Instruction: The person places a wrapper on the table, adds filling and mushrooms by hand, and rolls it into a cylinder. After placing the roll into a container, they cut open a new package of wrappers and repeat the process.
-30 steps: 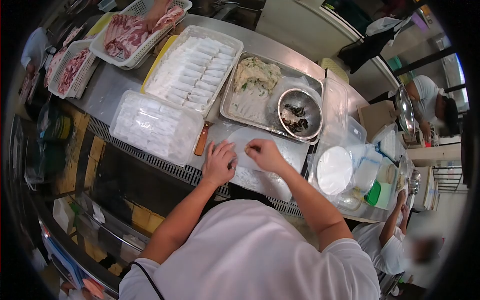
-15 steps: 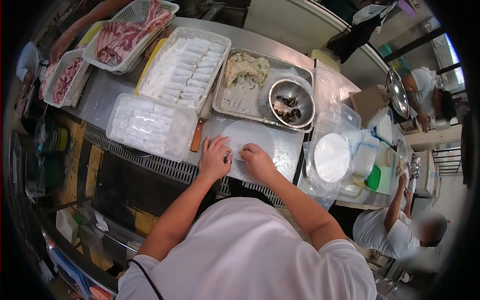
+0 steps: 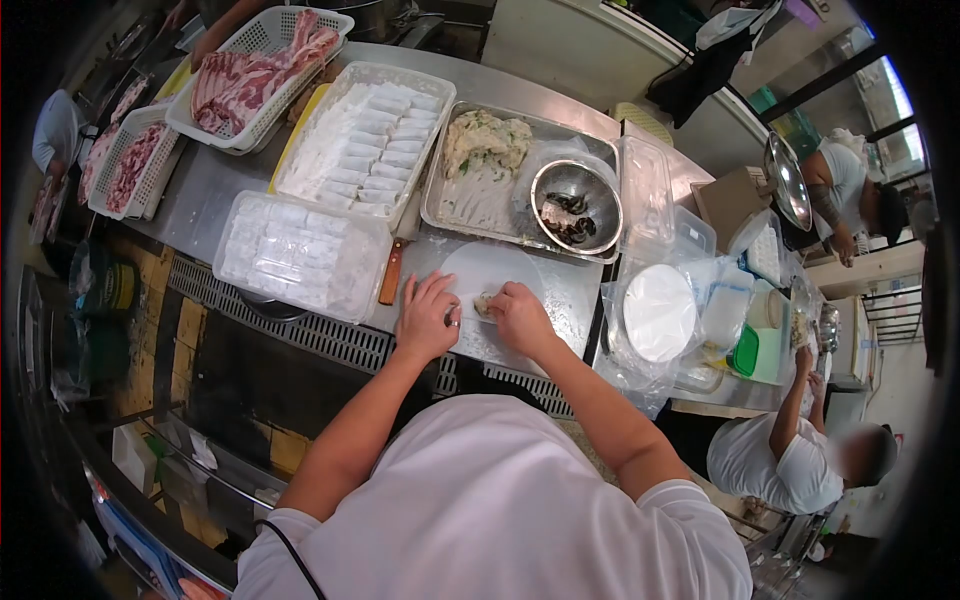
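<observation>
A round, translucent white wrapper lies flat on the steel counter in front of me. On its left edge rests my left hand, open, fingers stretched forward and somewhat apart. My right hand is closed at the wrapper's near side, its fingertips on a small pale lump of filling with green flecks. Beyond the wrapper, a metal tray bears a mound of similar filling and a steel bowl with dark pieces inside. A wooden-handled knife lies left of my left hand, its blade hidden.
A tub of white rolls and a lidded container stand left. Baskets of raw meat are farther left, near another person's arm. At right lies a bagged stack of round white sheets; a co-worker stands beyond.
The filling lump now shows more plainly at my right fingertips, and that hand has shifted slightly right. My left hand stays nearly still. The other person's arm at upper left has moved toward the meat basket.
</observation>
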Available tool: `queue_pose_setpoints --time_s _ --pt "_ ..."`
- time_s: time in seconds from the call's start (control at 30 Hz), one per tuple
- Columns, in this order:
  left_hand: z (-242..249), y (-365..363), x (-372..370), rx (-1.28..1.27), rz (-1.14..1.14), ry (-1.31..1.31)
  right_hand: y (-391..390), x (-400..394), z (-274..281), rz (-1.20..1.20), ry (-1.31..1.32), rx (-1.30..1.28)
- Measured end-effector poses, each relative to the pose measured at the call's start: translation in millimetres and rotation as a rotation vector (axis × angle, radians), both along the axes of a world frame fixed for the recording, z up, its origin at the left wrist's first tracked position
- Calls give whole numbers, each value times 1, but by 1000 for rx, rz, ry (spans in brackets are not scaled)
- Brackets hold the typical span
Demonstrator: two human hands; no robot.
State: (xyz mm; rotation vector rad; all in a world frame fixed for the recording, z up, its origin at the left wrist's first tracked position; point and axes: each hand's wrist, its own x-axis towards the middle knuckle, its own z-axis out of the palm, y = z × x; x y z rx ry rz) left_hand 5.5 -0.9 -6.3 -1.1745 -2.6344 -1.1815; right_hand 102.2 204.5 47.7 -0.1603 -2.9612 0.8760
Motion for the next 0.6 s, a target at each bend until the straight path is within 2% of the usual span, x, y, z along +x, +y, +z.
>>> queue_pose_setpoints --time_s 0.2,0.5,0.6 --pt "0 0 -1 5 -3 1 2 13 7 -10 -27 59" --pt "-1 1 -1 4 -6 4 14 22 6 -130 -108 -46" --pt "0 0 -1 -20 -12 -17 20 27 1 -222 -69 -218"
